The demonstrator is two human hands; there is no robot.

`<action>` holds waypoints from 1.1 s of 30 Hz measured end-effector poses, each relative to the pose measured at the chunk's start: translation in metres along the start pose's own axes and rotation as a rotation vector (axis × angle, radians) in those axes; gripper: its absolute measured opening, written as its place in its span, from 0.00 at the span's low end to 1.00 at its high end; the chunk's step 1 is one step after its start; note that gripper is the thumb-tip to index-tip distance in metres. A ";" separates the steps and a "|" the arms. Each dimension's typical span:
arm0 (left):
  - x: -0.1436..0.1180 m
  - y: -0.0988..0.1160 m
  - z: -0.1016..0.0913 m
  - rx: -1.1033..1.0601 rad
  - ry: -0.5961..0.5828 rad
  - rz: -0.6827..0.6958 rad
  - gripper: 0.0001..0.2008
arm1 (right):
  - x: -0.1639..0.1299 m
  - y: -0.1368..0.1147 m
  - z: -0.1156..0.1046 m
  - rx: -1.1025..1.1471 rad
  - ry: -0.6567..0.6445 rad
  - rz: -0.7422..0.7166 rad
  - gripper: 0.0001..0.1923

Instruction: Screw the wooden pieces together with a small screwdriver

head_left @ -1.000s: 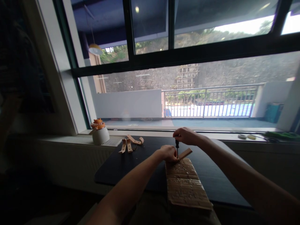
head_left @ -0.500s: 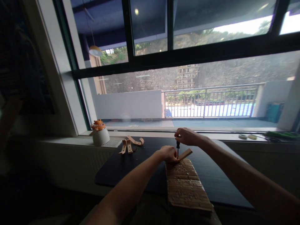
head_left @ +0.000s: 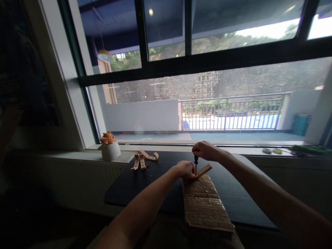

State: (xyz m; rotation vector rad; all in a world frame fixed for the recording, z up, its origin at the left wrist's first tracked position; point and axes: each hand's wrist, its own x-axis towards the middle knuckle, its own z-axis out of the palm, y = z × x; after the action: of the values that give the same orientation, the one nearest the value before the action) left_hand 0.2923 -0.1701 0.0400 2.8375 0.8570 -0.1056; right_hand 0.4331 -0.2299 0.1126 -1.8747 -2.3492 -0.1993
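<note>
Head view, from the left: a white pot with an orange top stands on the sill by the window frame, and just right of it a few loose tan strips lie on the far left corner of the dark bench, well apart from both hands. Nearer the middle, the left hand is clenched down on the near end of a single tan strip that rests on the far edge of a cardboard block. The strip's long axis runs from the left hand's fingers up and away to the right, and its free end is tilted slightly off the cardboard. Just right of the left hand, a dark-handled tool stands almost upright, its tip set on the strip close beside the left fingers. The right hand is closed over the top of its handle, directly above the strip, so it is the higher and farther hand. The cardboard block's long axis runs from the hands back toward the person. Farther right, small rolls lie on the sill.
</note>
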 end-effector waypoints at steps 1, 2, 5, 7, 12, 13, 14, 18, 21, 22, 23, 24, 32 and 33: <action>0.000 0.000 0.000 -0.001 0.001 0.000 0.15 | 0.000 0.000 0.000 -0.001 0.000 0.005 0.13; 0.000 0.000 0.000 -0.002 0.001 0.001 0.15 | 0.000 0.000 0.001 -0.002 0.002 0.011 0.13; -0.001 -0.001 0.000 -0.007 0.002 0.004 0.16 | 0.000 0.000 0.001 -0.002 0.012 0.025 0.13; -0.002 -0.001 0.000 -0.011 0.000 0.004 0.16 | -0.002 0.000 0.001 0.005 0.022 0.027 0.13; -0.003 0.000 -0.001 -0.013 0.004 0.009 0.15 | -0.005 -0.001 -0.001 0.040 0.045 0.009 0.14; -0.003 0.000 -0.001 -0.012 0.005 0.011 0.15 | -0.005 -0.002 -0.001 0.046 0.043 0.001 0.14; -0.003 0.000 -0.001 -0.011 0.005 0.012 0.16 | -0.005 -0.002 -0.001 0.050 0.039 -0.006 0.13; -0.004 0.001 -0.003 -0.006 0.001 0.010 0.16 | -0.003 -0.002 -0.001 0.049 0.018 -0.020 0.13; -0.005 0.002 -0.003 -0.001 0.002 0.007 0.15 | -0.001 -0.002 -0.001 0.042 0.008 -0.021 0.13; -0.005 0.003 -0.003 0.000 0.003 0.006 0.15 | -0.001 -0.002 -0.002 0.039 0.005 -0.019 0.13; -0.005 0.003 -0.003 0.001 0.004 0.005 0.15 | -0.001 -0.002 -0.002 0.035 0.002 -0.016 0.13; -0.004 0.003 -0.003 0.001 0.004 0.004 0.15 | -0.001 -0.003 -0.003 0.031 -0.003 -0.013 0.13; -0.006 0.003 -0.004 -0.005 -0.003 -0.004 0.15 | -0.001 -0.007 -0.006 -0.018 -0.029 0.025 0.13; -0.006 0.004 -0.004 -0.005 -0.004 -0.005 0.15 | -0.001 -0.008 -0.007 -0.023 -0.033 0.028 0.13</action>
State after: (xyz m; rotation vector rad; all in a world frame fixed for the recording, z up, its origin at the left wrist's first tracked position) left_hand 0.2893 -0.1755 0.0456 2.8300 0.8627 -0.1092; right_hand 0.4255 -0.2338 0.1190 -1.9347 -2.3500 -0.1945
